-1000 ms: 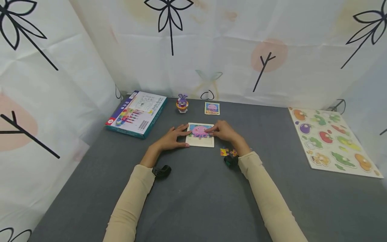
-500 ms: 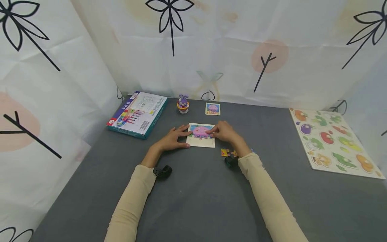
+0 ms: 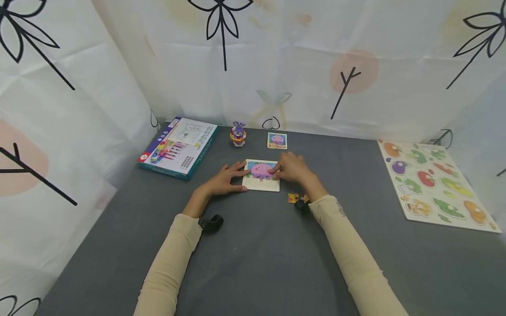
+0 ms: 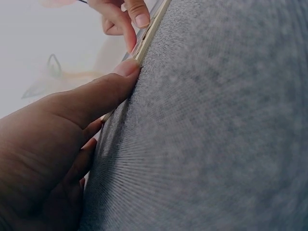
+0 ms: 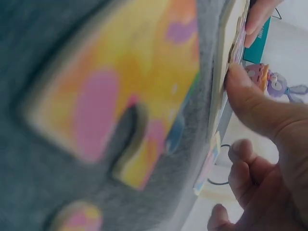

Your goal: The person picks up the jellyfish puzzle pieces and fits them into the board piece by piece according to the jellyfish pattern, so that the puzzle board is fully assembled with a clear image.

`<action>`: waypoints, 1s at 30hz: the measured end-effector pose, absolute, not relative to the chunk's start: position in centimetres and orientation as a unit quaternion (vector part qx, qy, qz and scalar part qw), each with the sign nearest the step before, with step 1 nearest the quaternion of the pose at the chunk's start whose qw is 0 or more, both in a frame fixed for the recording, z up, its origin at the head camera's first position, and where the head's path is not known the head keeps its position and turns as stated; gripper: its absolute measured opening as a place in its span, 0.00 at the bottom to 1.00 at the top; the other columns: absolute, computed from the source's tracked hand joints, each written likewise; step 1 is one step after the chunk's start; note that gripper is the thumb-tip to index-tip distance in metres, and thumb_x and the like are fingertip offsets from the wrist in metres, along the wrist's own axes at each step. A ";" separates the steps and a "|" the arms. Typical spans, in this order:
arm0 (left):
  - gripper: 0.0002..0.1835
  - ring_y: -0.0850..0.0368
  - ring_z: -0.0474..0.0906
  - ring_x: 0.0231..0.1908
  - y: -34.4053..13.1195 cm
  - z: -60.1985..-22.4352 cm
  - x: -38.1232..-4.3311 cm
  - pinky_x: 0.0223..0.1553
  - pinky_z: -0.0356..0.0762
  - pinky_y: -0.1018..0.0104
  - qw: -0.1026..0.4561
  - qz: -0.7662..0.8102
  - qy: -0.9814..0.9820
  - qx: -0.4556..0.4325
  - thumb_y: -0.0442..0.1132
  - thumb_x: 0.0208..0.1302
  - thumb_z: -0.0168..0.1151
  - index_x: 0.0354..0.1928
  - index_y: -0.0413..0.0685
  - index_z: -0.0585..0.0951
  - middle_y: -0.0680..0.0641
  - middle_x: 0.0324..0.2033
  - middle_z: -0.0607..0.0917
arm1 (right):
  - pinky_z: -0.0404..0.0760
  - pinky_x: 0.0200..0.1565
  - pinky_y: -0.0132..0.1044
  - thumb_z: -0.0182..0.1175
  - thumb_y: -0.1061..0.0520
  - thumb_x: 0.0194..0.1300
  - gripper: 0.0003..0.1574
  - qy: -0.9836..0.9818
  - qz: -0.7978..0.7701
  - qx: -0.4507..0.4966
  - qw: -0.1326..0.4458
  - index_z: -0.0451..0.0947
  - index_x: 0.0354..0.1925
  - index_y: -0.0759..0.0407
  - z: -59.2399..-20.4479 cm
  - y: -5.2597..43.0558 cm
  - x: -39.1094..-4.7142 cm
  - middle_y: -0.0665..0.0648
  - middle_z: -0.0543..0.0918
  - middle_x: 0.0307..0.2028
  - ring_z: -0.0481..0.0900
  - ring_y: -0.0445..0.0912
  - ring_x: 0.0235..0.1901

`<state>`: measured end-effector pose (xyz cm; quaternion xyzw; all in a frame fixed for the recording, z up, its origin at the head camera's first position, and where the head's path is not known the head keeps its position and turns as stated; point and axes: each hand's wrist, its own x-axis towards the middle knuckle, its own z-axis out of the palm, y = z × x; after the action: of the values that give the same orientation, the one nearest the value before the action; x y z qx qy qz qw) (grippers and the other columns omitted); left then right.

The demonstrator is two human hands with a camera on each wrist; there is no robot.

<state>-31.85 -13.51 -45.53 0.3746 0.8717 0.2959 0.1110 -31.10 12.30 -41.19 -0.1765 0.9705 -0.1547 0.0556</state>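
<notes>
A cream-bordered jigsaw puzzle board point(image 3: 261, 185) with a pink octopus picture lies on the grey table; a plain strip shows along its near side. My left hand point(image 3: 223, 181) rests at its left edge, fingers spread, the straight thumb point(image 4: 103, 94) against the border in the left wrist view. At the right part of the picture, my right hand point(image 3: 294, 169) pinches a puzzle piece between thumb and index finger, the piece mostly hidden under the fingertips. Loose yellow puzzle pieces point(image 3: 293, 198) lie below the right wrist; one yellow-and-pink piece point(image 5: 163, 53) fills much of the right wrist view.
Beyond the board lies a small octopus picture card point(image 3: 277, 141), with a purple rabbit figurine point(image 3: 238, 134) to its left. A flat teal-edged box point(image 3: 178, 149) stands back left. At the right is a large vegetable puzzle board point(image 3: 435, 182). White printed cloth point(image 3: 296, 66) hangs behind.
My right hand has shifted slightly, its knuckles a little farther forward, while its fingertips stay on the right of the picture. The left hand keeps its place at the board's edge.
</notes>
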 end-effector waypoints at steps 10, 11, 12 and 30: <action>0.35 0.43 0.41 0.71 -13.5 -45.5 -31.8 0.66 0.33 0.38 0.110 0.293 0.869 0.383 0.48 0.59 0.62 0.67 0.47 0.64 0.41 0.71 0.51 | 0.57 0.33 0.39 0.68 0.47 0.50 0.19 0.961 -0.159 -0.215 0.073 0.84 0.41 0.52 -41.3 13.1 -31.4 0.54 0.74 0.29 0.64 0.45 0.28; 0.35 0.43 0.41 0.71 -13.5 -45.5 -31.8 0.66 0.32 0.38 0.109 0.294 0.869 0.382 0.47 0.58 0.62 0.66 0.47 0.64 0.41 0.71 0.51 | 0.57 0.33 0.38 0.68 0.47 0.50 0.19 0.960 -0.164 -0.215 0.075 0.84 0.42 0.51 -41.4 13.1 -31.4 0.53 0.73 0.28 0.63 0.45 0.26; 0.35 0.43 0.41 0.71 -13.5 -45.5 -31.8 0.66 0.33 0.38 0.108 0.295 0.870 0.380 0.47 0.58 0.63 0.66 0.47 0.64 0.41 0.71 0.52 | 0.56 0.31 0.37 0.68 0.47 0.51 0.19 0.958 -0.172 -0.217 0.076 0.83 0.43 0.50 -41.4 13.1 -31.5 0.53 0.72 0.25 0.62 0.44 0.24; 0.37 0.46 0.43 0.71 -13.2 -46.0 -32.0 0.67 0.34 0.40 0.095 0.307 0.877 0.357 0.49 0.56 0.65 0.67 0.50 0.64 0.43 0.70 0.54 | 0.66 0.30 0.34 0.73 0.52 0.45 0.18 0.952 -0.229 -0.184 0.079 0.86 0.35 0.59 -39.7 18.6 -24.1 0.59 0.78 0.34 0.69 0.45 0.29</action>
<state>-31.98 -13.24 -46.00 0.3570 0.8772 0.3069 0.0949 -24.13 18.56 -39.66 -0.1839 0.9525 -0.2295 0.0790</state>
